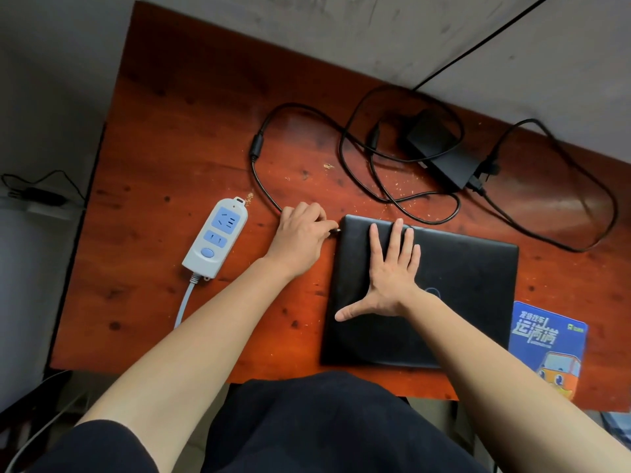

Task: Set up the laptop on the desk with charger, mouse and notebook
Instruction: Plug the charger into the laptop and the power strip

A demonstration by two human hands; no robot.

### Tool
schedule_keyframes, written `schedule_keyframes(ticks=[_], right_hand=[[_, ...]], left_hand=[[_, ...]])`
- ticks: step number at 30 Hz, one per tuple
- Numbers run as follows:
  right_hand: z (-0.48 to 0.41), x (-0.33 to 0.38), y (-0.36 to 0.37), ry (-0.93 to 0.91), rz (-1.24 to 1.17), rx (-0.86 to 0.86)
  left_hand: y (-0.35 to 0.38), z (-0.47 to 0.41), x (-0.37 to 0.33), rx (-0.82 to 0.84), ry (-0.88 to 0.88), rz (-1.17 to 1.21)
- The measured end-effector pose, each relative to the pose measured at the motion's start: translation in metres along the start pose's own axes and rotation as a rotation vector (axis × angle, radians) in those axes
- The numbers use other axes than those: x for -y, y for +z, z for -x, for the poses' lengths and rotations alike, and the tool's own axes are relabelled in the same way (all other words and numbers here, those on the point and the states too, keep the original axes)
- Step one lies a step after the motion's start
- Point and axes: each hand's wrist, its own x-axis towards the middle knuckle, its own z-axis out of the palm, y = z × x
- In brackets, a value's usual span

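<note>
The left hand [300, 238] had its grip pinched shut on the plug [336, 230] of the charger cable [259, 172], the tip right at the left edge of the closed laptop [454, 291]. Whether the tip had entered the socket could not be told. The right hand [387, 285] lay flat and open on the lid, fingers spread, holding nothing, only pressing the laptop down onto the surface [177, 138].

The likeliest trouble was a plug going in askew: the socket was hidden on the side edge, so a tilted push could jam or scrape beside it. A hard push could also slide the laptop right toward the mouse pad [546, 343], which touched or slipped under its right edge; the flat palm guarded against that. The cable lay in loose crossing loops near the brick [440, 148], so a tug could snag it and drag the brick. The power strip [215, 238] lay just left of the wrist, and an elbow could knock it.

Counted: one laptop, near the front middle of the surface; one brick with its tangled leads; one power strip with two outlets and one button; one mouse pad. No mouse or notebook was in view.
</note>
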Motion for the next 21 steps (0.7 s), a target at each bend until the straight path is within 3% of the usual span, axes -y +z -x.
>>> schedule_keyframes(ticks=[5,12,21], right_hand=[[-0.001,-0.001,0.001,-0.006,-0.007,-0.019],[0.0,-0.001,0.0,-0.002,-0.005,-0.011],[-0.001,-0.003,-0.002,-0.013,-0.008,-0.009]], left_hand=[[0.0,-0.006,-0.002,0.029,0.008,-0.016],[-0.017,-0.005,0.014,0.036,0.104,-0.191],[-0.019,-0.011,0.015,0.08,0.265,-0.249]])
